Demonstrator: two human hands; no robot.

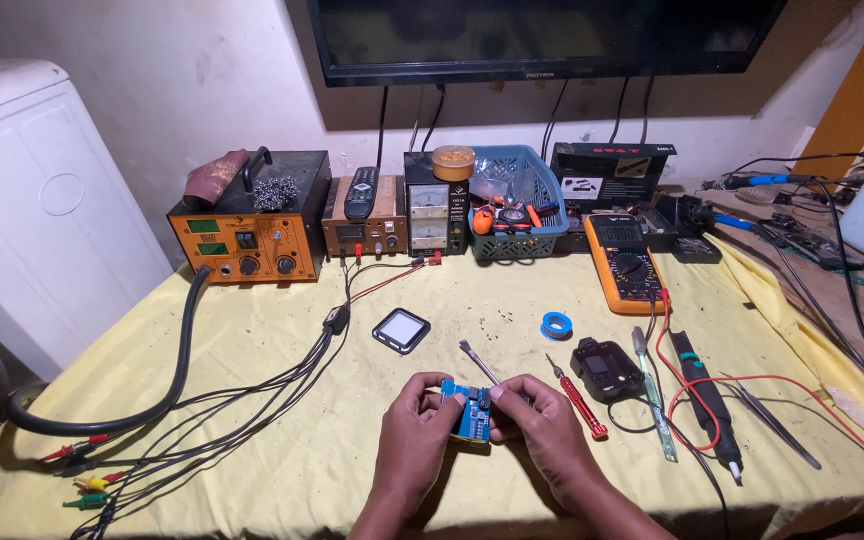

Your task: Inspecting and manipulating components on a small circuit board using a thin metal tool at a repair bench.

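While both hands (pixel 482 420) grip blue board (pixel 468 412), red screwdriver (pixel 578 397), black module (pixel 606 368) beside.

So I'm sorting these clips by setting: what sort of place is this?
Most likely a small electronics repair bench. On the yellow-covered table stand an orange soldering station and a yellow multimeter with test leads, and the left hand and right hand hold a small blue circuit board.
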